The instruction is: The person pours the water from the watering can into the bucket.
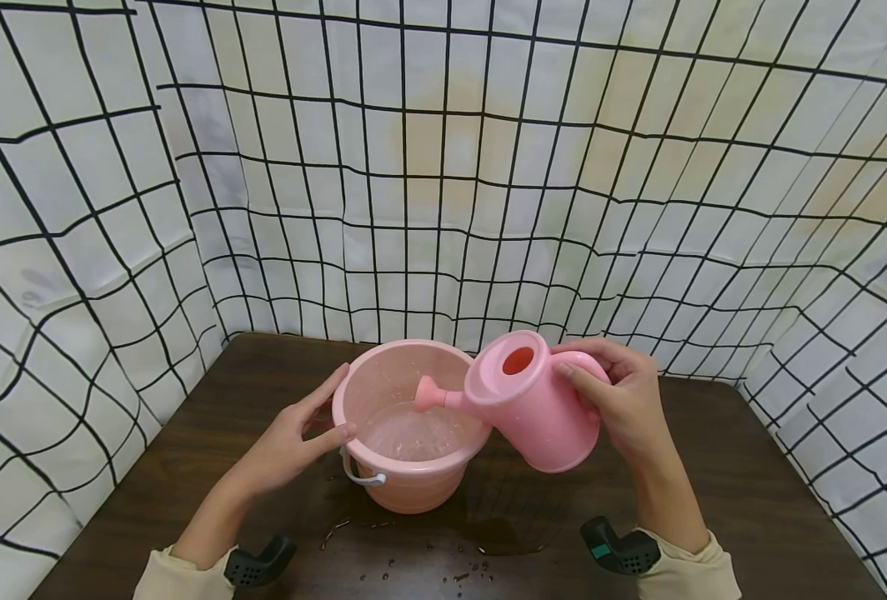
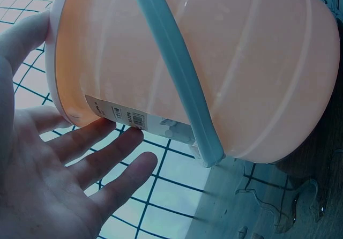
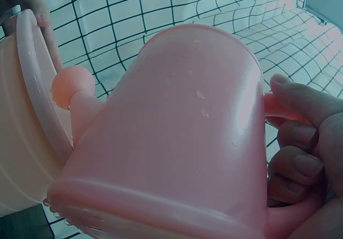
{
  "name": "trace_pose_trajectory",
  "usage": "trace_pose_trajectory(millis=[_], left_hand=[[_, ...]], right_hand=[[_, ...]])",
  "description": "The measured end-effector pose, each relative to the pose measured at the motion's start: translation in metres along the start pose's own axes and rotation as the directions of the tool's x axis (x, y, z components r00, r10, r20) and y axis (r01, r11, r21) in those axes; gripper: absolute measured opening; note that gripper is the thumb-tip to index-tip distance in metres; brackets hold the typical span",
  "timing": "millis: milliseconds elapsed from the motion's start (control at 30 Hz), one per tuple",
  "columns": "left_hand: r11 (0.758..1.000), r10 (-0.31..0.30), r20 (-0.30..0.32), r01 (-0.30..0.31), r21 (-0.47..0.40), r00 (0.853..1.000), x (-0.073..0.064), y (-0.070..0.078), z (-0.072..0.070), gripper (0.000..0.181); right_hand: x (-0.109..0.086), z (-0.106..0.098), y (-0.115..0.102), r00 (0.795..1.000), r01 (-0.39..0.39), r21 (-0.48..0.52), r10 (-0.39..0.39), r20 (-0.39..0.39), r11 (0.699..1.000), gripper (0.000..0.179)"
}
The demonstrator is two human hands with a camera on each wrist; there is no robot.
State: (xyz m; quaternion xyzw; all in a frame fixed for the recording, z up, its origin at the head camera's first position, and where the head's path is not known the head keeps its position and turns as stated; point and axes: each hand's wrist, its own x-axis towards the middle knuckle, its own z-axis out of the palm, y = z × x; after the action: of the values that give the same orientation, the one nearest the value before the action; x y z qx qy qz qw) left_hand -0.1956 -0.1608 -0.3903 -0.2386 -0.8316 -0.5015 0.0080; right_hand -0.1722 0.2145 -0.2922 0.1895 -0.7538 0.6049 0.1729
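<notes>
A pink bucket [image 1: 421, 492] with water [image 1: 413, 433] in it stands on the dark table. My left hand [image 1: 293, 437] steadies its left side, thumb on the near rim and spread fingers against the far side. In the left wrist view those fingers are fairly straight along the wall, near a printed label [image 2: 120, 113] and the bucket's pale handle [image 2: 177, 62]. By its loop handle my right hand [image 1: 627, 396] grips a pink watering can [image 1: 537, 425], tilted toward the bucket. Its flared spout head [image 1: 430, 393] is over the bucket's opening. Drops cling to the can's bottom edge.
Spilled water [image 1: 499, 533] and scattered drops lie on the wooden table [image 1: 278, 371] in front of the bucket. White cloth [image 1: 428, 208] with a black grid pattern encloses the table at the back and both sides. A dark device sits at each wrist.
</notes>
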Motion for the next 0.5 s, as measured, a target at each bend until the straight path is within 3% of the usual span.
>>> trace_pose_trajectory(millis=[500], left_hand=[[1.0,0.009,0.004,-0.009,-0.011,1.0,0.0005,-0.001,-0.0003,0.071]], right_hand=[[0.0008,-0.0002,-0.0005,1.0,-0.013,0.002,0.013,0.007,1.0,0.021]])
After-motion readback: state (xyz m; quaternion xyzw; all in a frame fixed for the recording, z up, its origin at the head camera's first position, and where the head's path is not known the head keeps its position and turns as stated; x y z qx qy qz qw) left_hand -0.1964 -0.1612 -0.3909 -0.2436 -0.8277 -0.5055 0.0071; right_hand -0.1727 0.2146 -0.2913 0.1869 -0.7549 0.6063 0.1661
